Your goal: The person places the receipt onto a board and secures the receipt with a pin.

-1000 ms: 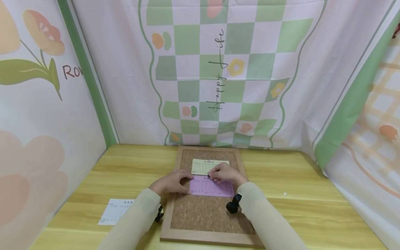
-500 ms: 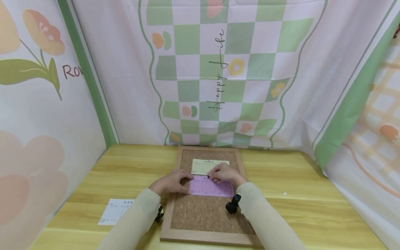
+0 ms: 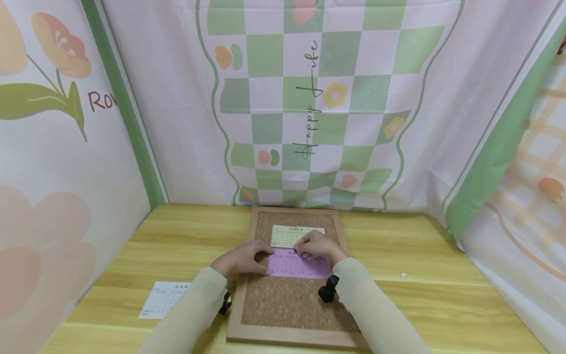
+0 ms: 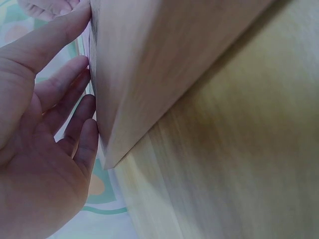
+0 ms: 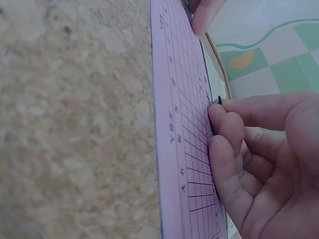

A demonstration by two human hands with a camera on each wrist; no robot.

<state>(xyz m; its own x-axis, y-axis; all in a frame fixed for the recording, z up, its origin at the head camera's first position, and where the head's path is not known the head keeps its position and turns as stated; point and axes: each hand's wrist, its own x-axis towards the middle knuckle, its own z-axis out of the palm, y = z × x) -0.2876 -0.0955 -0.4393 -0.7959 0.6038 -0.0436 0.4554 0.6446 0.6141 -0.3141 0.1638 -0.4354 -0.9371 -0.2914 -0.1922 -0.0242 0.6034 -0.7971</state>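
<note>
Both hands have stayed put — your left hand (image 3: 242, 259) flat on the purple sheet's (image 3: 297, 266) edge, your right hand (image 3: 316, 245) pinching a black pin (image 5: 219, 100) at its top — pinning still unfinished.

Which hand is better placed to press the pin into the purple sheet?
Right. The right hand already pinches a small dark pin at the purple sheet; the left hand lies flat, steadying the sheet's left edge on the cork board.
</note>
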